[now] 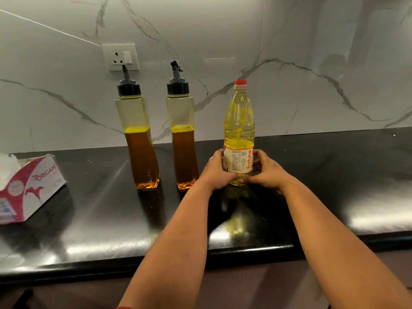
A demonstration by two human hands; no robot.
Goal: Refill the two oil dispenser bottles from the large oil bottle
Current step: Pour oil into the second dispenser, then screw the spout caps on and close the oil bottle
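So both hands are on it — the left hand [215,169] and the right hand [266,172] curl round the lower body of the large oil bottle [239,134], which stands upright on the black bench [334,175] with its red cap [240,84] still on. Just to its left stand the two dispenser bottles [138,139] [183,139], each roughly half full, black pour tops in place. Looks like the very start — next, that red cap must come off and a dispenser top too, before any pouring.

Tissue box [33,186] at left on black counter [334,175]. Wall socket [120,57] on marble wall [289,41] behind.
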